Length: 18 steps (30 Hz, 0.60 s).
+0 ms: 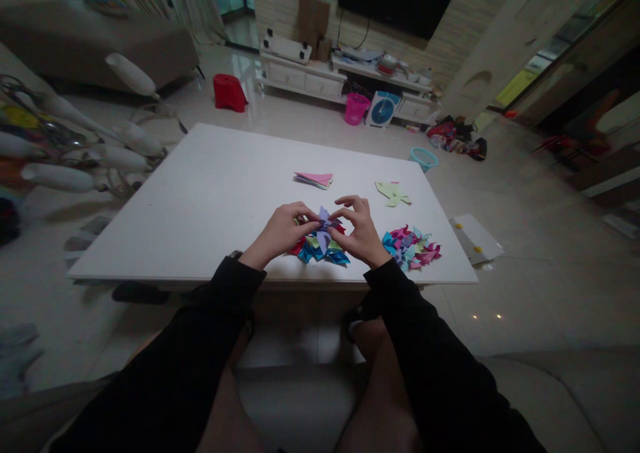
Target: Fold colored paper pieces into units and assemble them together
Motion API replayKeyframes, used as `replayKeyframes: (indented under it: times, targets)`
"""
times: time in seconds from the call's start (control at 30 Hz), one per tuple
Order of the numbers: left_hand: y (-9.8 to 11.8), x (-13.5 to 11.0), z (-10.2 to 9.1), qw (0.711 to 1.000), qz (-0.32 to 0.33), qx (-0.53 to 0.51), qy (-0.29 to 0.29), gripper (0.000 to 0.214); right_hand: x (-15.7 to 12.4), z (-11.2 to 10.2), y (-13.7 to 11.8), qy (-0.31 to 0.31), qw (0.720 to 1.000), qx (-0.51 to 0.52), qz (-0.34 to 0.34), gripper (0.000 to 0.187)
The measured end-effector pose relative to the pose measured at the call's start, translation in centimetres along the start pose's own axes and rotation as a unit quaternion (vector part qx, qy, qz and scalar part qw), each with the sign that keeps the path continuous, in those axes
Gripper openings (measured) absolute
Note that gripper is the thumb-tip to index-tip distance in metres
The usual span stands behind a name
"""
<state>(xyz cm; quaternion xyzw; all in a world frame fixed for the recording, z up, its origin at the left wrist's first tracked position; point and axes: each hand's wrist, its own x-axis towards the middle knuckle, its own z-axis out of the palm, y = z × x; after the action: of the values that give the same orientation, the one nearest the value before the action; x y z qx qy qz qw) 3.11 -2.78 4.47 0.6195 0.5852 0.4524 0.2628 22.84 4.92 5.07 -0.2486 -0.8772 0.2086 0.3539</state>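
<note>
A purple folded-paper piece with several points [324, 239] is held up between my two hands. My left hand [289, 229] pinches its left side between thumb and fingers. On its right side my right hand [357, 229] pinches it, with some fingers raised and bent. Below the hands lies a pile of folded papers [313, 249] in blue, red and green, partly hidden by the purple piece. To the right of my right hand is a second pile of folded papers [411, 246], pink, blue and purple.
On the white table [210, 193] lie a stack of pink-topped folded sheets [314, 179] and some pale green folded papers [393, 193]. Beyond it are a red stool [229, 93], a pink bin [356, 109] and a box fan [383, 109]. A teal basket [423, 157] stands past the right edge.
</note>
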Motion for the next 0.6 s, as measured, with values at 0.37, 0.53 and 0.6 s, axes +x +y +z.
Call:
replayKeyframes:
  times: [0.37,0.53,0.6]
  targets:
    - [0.08,-0.05,0.39,1.000,0.005,0.000,-0.016,0.006,-0.16,0.72,0.65,-0.042,0.999,-0.021,-0.026,0.013]
    - [0.27,-0.07,0.30,1.000,-0.006,-0.007,-0.027,0.009,-0.14,0.84,0.78,-0.033,0.999,-0.022,-0.030,0.013]
    - [0.17,-0.01,0.15,1.000,-0.015,-0.014,-0.023,0.014,-0.08,0.78,0.87,-0.027,0.999,-0.023,-0.028,0.013]
